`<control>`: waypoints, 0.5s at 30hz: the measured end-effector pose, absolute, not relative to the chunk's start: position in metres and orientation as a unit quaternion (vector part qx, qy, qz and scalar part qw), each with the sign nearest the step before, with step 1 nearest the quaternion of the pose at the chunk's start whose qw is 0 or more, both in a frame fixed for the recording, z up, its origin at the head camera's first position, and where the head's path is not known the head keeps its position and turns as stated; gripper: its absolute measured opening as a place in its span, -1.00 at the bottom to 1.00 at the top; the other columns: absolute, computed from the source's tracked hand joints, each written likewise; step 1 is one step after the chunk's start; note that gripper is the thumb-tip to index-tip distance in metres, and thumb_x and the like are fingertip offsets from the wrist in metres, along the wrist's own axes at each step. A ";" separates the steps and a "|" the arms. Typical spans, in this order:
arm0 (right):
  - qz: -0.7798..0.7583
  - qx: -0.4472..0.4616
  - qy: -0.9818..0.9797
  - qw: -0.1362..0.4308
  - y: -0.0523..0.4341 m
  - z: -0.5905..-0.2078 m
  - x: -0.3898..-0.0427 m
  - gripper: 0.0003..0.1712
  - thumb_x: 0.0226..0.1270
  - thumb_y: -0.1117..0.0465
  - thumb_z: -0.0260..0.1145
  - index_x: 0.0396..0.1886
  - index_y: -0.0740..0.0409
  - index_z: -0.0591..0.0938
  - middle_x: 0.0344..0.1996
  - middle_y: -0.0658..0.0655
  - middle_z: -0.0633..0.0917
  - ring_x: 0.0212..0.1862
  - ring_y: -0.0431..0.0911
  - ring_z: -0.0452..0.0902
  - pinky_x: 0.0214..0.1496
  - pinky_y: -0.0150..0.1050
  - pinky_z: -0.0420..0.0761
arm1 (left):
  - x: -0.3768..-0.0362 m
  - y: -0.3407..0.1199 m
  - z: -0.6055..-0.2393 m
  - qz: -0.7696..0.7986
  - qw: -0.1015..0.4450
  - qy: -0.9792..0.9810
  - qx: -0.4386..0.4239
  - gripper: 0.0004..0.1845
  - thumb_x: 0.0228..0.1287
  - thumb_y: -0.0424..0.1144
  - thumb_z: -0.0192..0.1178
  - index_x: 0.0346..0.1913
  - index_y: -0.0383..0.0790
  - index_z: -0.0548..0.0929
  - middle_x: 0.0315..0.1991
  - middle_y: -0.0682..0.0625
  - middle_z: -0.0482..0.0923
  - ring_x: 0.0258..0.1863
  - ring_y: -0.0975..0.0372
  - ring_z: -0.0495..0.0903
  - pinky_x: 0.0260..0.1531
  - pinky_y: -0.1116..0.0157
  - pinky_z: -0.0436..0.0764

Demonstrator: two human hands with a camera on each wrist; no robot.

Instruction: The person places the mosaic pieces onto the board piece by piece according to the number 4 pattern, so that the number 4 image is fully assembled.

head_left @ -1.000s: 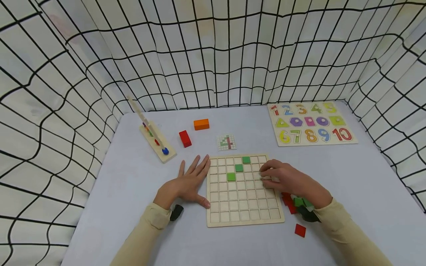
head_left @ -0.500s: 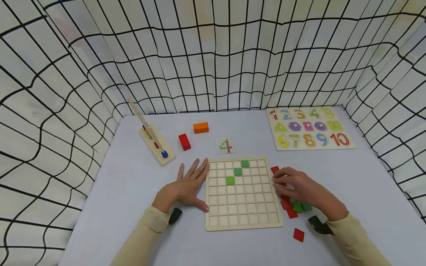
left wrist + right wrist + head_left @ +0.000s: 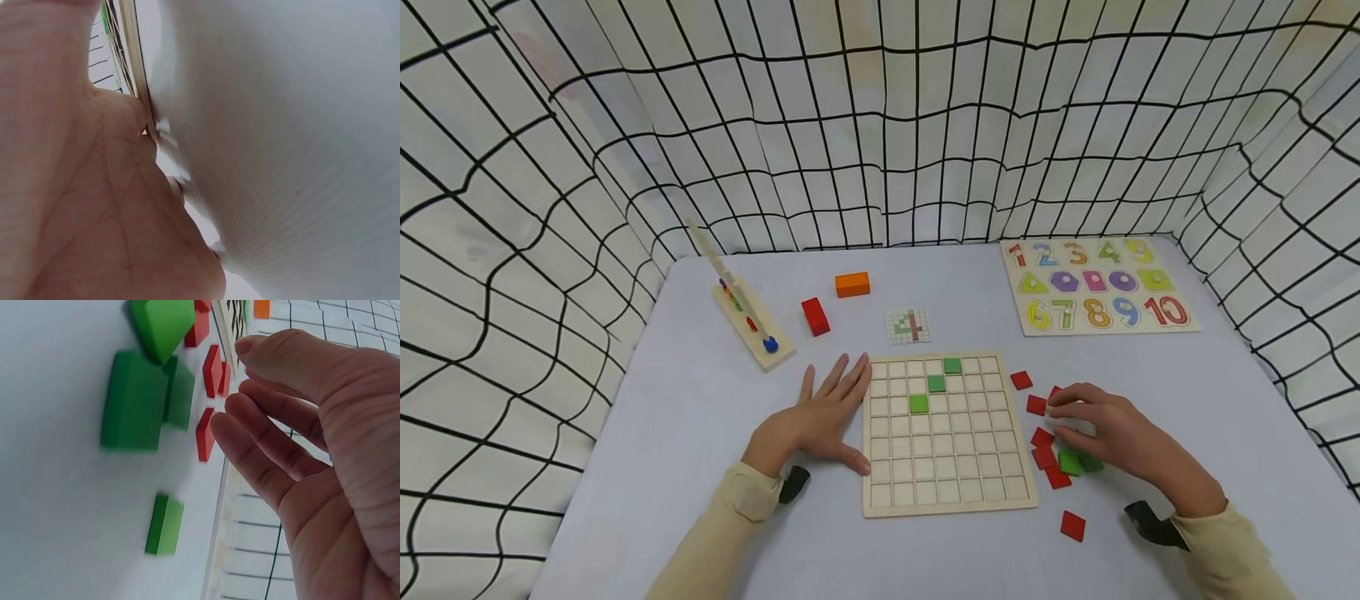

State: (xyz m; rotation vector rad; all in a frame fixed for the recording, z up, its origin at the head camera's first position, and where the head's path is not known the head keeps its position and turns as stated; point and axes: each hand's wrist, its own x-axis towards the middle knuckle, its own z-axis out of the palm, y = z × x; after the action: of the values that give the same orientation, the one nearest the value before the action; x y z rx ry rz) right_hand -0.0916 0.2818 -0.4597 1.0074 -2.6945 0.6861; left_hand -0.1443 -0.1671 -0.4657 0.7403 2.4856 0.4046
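Tiles: we see loose red and green tiles (image 3: 1051, 454) on the table right of grid board (image 3: 949, 433).
Right hand (image 3: 1112, 433): relaxed over them, gripping nothing.
Left hand (image 3: 820, 417): flat, fingers spread, against the board's left edge.
Board: three green tiles (image 3: 936, 383) set diagonally.
Writing: number puzzle (image 3: 1096, 287) reads 1–10; card (image 3: 909, 326) shows 4.

sleeves (image 3: 730, 525): 2, beige, long | wrist straps (image 3: 795, 481): black

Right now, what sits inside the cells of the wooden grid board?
Three green tiles lie in a diagonal in the upper cells of the grid board; every other visible cell is bare. No hand covers any cell.
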 end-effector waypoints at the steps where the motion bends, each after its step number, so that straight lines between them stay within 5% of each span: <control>1: 0.230 0.334 -0.910 0.091 0.284 -0.459 -0.090 -0.59 -0.05 0.37 0.75 -0.12 0.12 0.88 -0.06 0.04 0.76 -0.07 -0.08 0.72 0.09 -0.78 0.50 | -0.145 -0.168 -0.467 0.150 0.255 0.915 0.273 0.65 -0.11 0.57 0.50 0.77 -0.08 -0.37 0.79 0.02 -0.60 0.77 -0.07 -0.60 0.54 -0.45 -0.60; 10: 0.237 0.304 -0.919 0.077 0.300 -0.459 -0.078 -0.60 -0.08 0.36 0.77 -0.18 0.05 0.87 -0.08 0.02 0.77 -0.07 -0.07 0.71 0.03 -0.79 0.51 | -0.144 -0.162 -0.457 0.112 0.266 0.920 0.263 0.60 -0.01 0.45 0.55 0.76 -0.15 -0.37 0.79 -0.02 -0.60 0.77 -0.08 -0.60 0.58 -0.42 -0.55; 15: 0.234 0.296 -0.924 0.061 0.304 -0.461 -0.072 -0.60 -0.07 0.35 0.76 -0.20 0.00 0.86 -0.10 -0.04 0.76 -0.07 -0.12 0.69 -0.03 -0.56 0.71 | -0.143 -0.161 -0.456 0.110 0.262 0.923 0.261 0.60 0.00 0.43 0.55 0.76 -0.19 -0.35 0.79 -0.05 -0.57 0.78 -0.10 -0.55 0.58 -0.45 -0.51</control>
State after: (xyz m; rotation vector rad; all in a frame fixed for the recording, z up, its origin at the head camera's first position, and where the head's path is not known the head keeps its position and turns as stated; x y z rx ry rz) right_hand -0.0724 0.3041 -0.4614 0.8964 -2.7947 0.7082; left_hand -0.1428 -0.1605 -0.4556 0.7054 2.4961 0.2976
